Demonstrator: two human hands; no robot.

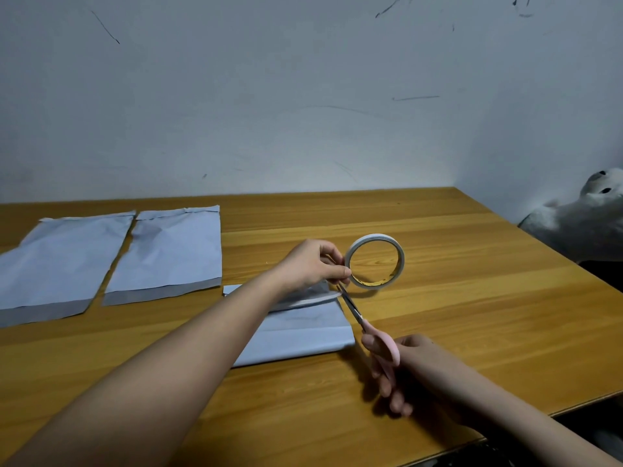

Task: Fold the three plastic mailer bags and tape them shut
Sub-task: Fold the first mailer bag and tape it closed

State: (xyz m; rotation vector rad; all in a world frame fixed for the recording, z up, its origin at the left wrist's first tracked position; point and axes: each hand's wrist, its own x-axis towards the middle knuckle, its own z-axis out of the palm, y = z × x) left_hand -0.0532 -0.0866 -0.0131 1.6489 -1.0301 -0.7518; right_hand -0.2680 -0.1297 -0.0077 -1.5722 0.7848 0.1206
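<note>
Pink-handled scissors meet the tape strip just below the roll.

Held upright by the left hand, pinched at its near-left rim between thumb and fingers, the roll trails a strip of tape that runs left and slightly down across the folded bag on the table. The right hand grips the scissors, fingers through the handles; the blades point up and left, crossing the strip at its roll end, almost square to its long axis. The cut likely belongs right there, in the short gap between left thumb and bag edge. Two flat bags lie unfolded, well apart to the left.
</note>
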